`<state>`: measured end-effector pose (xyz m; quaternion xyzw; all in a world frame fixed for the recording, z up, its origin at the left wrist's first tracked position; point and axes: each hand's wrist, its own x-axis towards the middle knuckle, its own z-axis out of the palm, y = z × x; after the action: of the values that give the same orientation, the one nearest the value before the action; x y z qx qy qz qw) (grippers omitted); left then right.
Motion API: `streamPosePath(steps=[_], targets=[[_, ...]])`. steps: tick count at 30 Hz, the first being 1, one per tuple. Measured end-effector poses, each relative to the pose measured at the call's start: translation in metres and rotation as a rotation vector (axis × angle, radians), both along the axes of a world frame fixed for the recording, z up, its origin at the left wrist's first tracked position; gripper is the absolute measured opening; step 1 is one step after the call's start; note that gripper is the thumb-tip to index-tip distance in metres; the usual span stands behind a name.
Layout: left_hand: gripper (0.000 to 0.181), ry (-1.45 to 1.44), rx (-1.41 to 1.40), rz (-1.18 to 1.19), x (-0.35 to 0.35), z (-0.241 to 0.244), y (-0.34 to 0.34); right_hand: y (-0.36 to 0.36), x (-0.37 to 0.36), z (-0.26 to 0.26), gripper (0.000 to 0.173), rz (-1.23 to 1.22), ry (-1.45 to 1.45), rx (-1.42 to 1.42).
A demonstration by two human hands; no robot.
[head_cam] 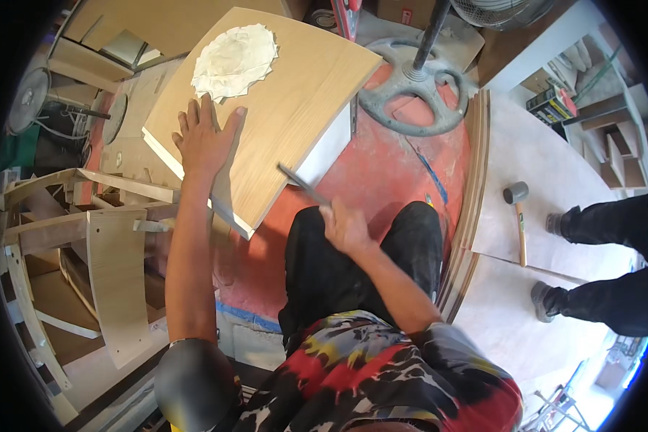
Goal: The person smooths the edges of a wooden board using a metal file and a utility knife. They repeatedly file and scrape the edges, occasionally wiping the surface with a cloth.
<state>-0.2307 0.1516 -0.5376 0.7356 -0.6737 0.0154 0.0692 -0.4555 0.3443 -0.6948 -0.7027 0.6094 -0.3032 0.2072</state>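
My left hand (204,135) lies spread, palm down, on a light wood-veneered panel (281,102), its fingertips close to a ragged round stack of whitish sheets (235,62). In my right hand (345,227) is a narrow dark flat bar, possibly a file (304,183). The bar points up and left, its far end over or beside the panel's near right edge; whether it touches cannot be told. Beneath the panel a white surface (326,151) shows.
Wooden frames (116,281) stand at left. A round metal base with a pole (416,116) is beyond the panel. At right, a rubber mallet (519,216) lies on stacked sheets (545,162), where another person's legs (605,221) show.
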Motion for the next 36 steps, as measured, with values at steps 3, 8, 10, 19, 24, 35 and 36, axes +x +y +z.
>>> streamPosePath(steps=[3,8,10,19,24,35,36], targets=[[0.094,0.008,-0.015,-0.032,-0.006,-0.003,-0.005,-0.061,-0.017,-0.005,0.023,-0.072,0.019,-0.177],[0.093,-0.027,0.020,-0.003,0.000,-0.002,-0.008,-0.141,-0.069,0.044,0.022,-0.360,-0.292,-0.196],[0.093,-0.012,0.008,0.013,-0.002,0.005,-0.004,-0.089,-0.052,0.019,0.027,-0.199,-0.038,-0.336],[0.092,0.023,0.042,-0.021,-0.010,0.005,-0.008,-0.164,-0.112,0.072,0.025,-0.263,-0.126,-0.139],[0.089,0.008,0.012,-0.002,-0.001,0.007,0.001,-0.101,-0.073,-0.005,0.027,-0.072,-0.245,-0.154],[0.091,0.000,0.018,-0.030,-0.003,0.007,0.002,-0.112,-0.094,0.009,0.030,-0.051,-0.258,-0.022],[0.091,0.003,0.010,-0.033,-0.006,0.006,-0.002,-0.124,-0.092,0.007,0.031,-0.056,-0.218,-0.077]])
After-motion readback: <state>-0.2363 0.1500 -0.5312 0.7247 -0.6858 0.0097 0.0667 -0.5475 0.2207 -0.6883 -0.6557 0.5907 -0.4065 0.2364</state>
